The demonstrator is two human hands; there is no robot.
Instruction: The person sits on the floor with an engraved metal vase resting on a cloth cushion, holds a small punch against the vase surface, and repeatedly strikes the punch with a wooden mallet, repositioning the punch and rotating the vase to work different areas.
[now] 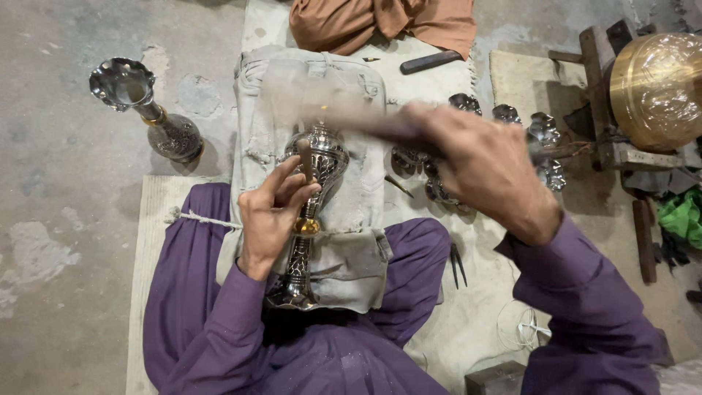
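Your left hand (270, 212) pinched a thin punch (305, 162) against the engraved silver vase (316, 190); your right hand (482, 164) clenched a blurred hammer (344, 117) — a misstrike risked bruising your fingers (289, 179).

We sit cross-legged, both arms in purple sleeves reaching forward. Our left hand (272, 213) is held low at centre, fingers curled in a closed grip, thumb and forefinger extended upward. Our right hand (484, 167) is raised higher, knuckles toward the camera, fingers closed in a grip, motion-blurred.
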